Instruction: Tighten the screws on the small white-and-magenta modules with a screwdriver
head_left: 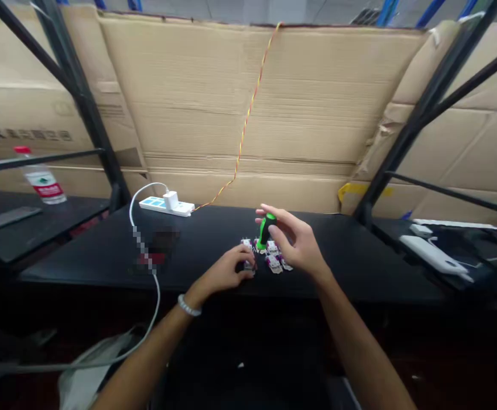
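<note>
In the head view, my right hand [297,236] holds a green-and-black screwdriver [267,229] between thumb and fingers, its handle nearly upright. The shaft and tip are too small to make out. Below and beside it, several small white parts with purple bits [274,262] lie close together on the black table. My left hand [229,267], with a pale beaded bracelet on the wrist, has its fingers curled over another small white part [247,244] just left of the screwdriver. The fingers partly hide that piece.
A white power strip [184,209] with a charger sits at the table's back left, its white cable [131,213] running down over the front edge. A twisted yellow-red wire [242,139] climbs the cardboard wall. Dark metal posts [427,105] flank the table. A bottle [45,183] stands left.
</note>
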A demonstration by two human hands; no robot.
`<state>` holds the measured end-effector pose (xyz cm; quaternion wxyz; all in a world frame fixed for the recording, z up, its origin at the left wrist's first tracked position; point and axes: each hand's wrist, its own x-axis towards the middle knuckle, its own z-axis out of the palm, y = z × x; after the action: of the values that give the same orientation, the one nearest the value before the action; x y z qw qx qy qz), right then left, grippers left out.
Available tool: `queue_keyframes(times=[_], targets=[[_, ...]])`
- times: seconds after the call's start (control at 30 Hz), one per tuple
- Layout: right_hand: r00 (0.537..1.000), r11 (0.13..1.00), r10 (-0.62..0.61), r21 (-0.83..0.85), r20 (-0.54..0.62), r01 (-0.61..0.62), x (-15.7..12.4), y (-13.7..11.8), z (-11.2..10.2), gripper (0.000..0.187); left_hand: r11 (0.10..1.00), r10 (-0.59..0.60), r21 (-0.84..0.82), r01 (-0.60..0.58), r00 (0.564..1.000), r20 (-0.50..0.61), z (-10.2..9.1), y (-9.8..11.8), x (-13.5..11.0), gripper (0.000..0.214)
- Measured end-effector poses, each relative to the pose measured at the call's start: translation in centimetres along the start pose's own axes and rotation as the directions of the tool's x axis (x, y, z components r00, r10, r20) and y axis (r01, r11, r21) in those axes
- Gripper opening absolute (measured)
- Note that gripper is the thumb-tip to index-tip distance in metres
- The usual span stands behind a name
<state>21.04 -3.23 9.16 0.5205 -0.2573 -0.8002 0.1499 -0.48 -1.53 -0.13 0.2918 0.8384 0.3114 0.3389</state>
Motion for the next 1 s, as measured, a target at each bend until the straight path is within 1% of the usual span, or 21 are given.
queue_keyframes(times=[0.03,0.1,0.17,0.23,0.3,0.37,0.47,0.5,0.57,0.6,0.67,0.73,0.8,0.9,1.0], targets=[[1.000,1.000,0.006,-0.004,-0.013,-0.006,0.0,0.0,0.0,0.037,1.000,-0.001,0.001,0.001,1.000,0.000,0.0,0.0,0.0,0.007],[0.998,0.996,-0.009,-0.090,-0.067,0.003,0.1,0.0,0.0,0.029,1.000,-0.004,0.004,0.004,1.000,-0.003,0.0,0.0,0.0,0.007],[0.995,0.984,-0.038,-0.178,-0.095,0.020,0.3,0.0,0.0,0.028,1.000,0.000,0.006,0.000,1.000,-0.008,0.0,0.0,0.0,0.007],[0.997,0.985,-0.051,-0.167,-0.053,0.041,0.4,-0.2,0.0,0.035,1.000,0.001,0.004,-0.001,1.000,-0.011,0.0,0.1,0.0,0.008],[0.999,0.995,-0.040,-0.087,0.024,0.042,0.4,-0.5,-0.2,0.043,1.000,0.007,0.000,-0.007,1.000,-0.005,0.1,0.0,0.0,0.008],[0.997,0.997,-0.033,-0.067,0.063,0.038,0.5,-0.8,-0.3,0.043,1.000,0.012,0.000,-0.012,1.000,-0.001,0.1,-0.1,0.0,0.007],[1.000,0.974,-0.030,-0.224,0.001,0.029,0.7,-1.3,-0.3,0.029,1.000,0.012,0.004,-0.012,1.000,0.000,0.1,-0.2,0.0,0.006],[0.999,0.960,-0.034,-0.279,-0.022,0.027,0.7,-1.4,-0.3,0.028,1.000,0.011,0.003,-0.011,1.000,-0.003,0.1,-0.2,0.0,0.006],[0.999,0.946,-0.030,-0.324,-0.026,0.020,0.8,-1.5,-0.3,0.034,1.000,0.014,0.000,-0.014,1.000,-0.006,0.1,-0.2,0.0,0.005],[1.000,0.950,-0.023,-0.312,-0.005,0.020,0.7,-1.5,-0.3,0.039,1.000,0.016,-0.001,-0.016,1.000,-0.006,0.1,-0.2,0.0,0.005],[0.998,0.973,-0.024,-0.229,0.063,0.038,0.7,-1.5,-0.4,0.048,1.000,0.013,0.003,-0.013,1.000,-0.006,0.1,-0.1,0.1,0.006],[0.996,0.988,-0.017,-0.152,0.093,0.031,0.7,-1.4,-0.5,0.051,1.000,0.008,0.005,-0.008,1.000,-0.002,0.0,-0.1,0.1,0.007],[0.998,0.987,0.002,-0.158,0.066,0.009,0.8,-1.2,-0.7,0.043,1.000,0.006,0.005,-0.006,1.000,-0.003,0.0,0.0,0.1,0.008],[0.999,0.964,0.040,-0.263,-0.024,-0.045,1.0,-1.0,-1.0,0.028,1.000,-0.002,0.006,0.002,1.000,-0.009,0.0,0.0,0.1,0.009],[0.995,0.937,0.052,-0.341,-0.081,-0.077,1.0,-0.7,-1.4,0.025,1.000,-0.008,0.010,0.008,1.000,-0.008,0.0,-0.2,0.1,0.009]])
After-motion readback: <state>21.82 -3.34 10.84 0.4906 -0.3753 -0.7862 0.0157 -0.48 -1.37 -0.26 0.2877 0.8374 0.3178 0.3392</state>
